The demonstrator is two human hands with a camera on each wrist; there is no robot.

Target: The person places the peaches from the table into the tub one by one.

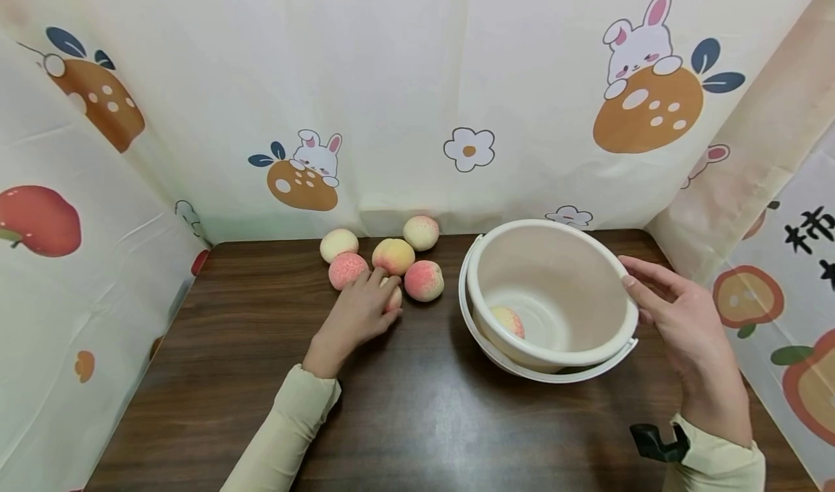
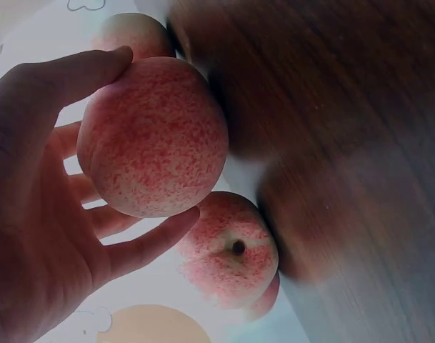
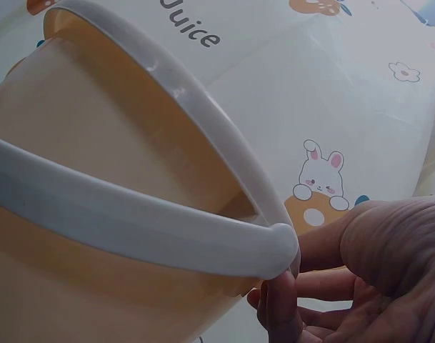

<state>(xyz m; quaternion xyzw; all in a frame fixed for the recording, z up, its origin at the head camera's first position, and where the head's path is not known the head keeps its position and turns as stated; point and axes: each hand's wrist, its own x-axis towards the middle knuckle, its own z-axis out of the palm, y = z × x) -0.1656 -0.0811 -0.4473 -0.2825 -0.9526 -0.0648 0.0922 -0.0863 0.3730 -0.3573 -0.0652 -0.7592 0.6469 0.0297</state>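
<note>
Pale cream fabric sleeves (image 1: 280, 427) lie nearest the head camera, one on each forearm, above the dark brown wood-grain desk (image 1: 417, 419). With the left hand (image 1: 362, 307) I hold one round, pink-speckled peach (image 2: 156, 139). Its fingers are spread to about the fruit's width and curve round it, thumb opposed; this cupped hold presumably gives secure contact without hard squeezing. Whether the peach is clear of the desk, I cannot tell. Five other round, pink-and-yellow peaches (image 1: 424, 281) sit close together beyond and beside it, probably grouped so that one hand reaches each with little travel. With the right hand (image 1: 691, 325) I grip the round, off-white plastic bucket (image 1: 587, 289) at its right rim, near the handle hinge. Its fingers are nearly closed, pinching the wall, apparently to steady the bucket. The white, curved plastic handle (image 3: 131, 218) hangs below the rim round the left and near sides, leaving the mouth unobstructed. One yellow-and-pink round peach (image 1: 509, 322) rests inside, towards the left.
</note>
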